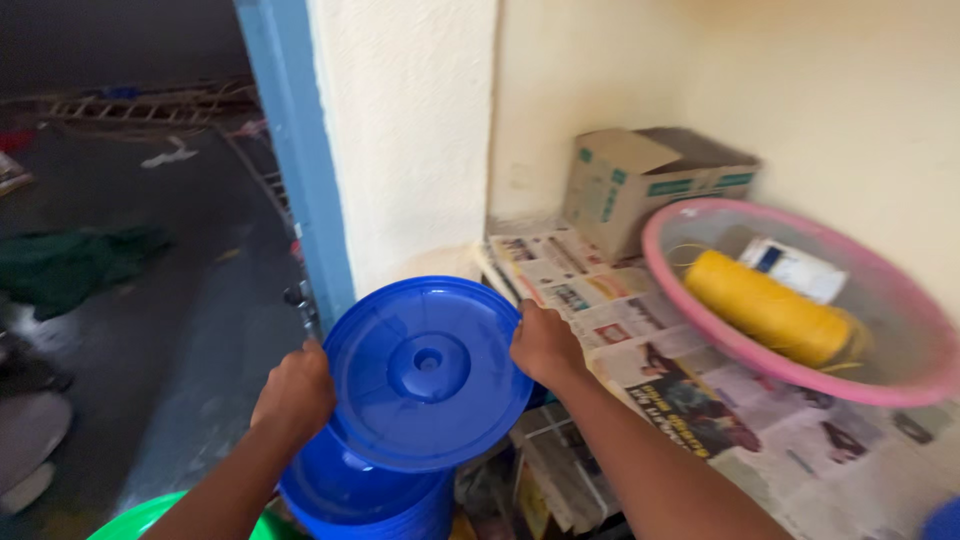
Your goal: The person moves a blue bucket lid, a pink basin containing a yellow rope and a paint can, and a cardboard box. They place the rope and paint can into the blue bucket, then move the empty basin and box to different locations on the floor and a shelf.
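While cream walls [860,90] filled the upper right of the frame, a dark floor [150,300] spread across the left beyond a blue door frame [300,170]. A newspaper-lined shelf [800,450] ran along the lower right, carrying a pink mesh basket [700,300] with yellow twine [765,308] and a cardboard box [640,180]. At lower centre, both hands gripped a round blue lid [425,375] by its opposite edges, left hand [295,395] and right hand [545,345] closed on the rim, just above a blue bucket [360,495]. A green rim [140,518] was cut off at the bottom left.
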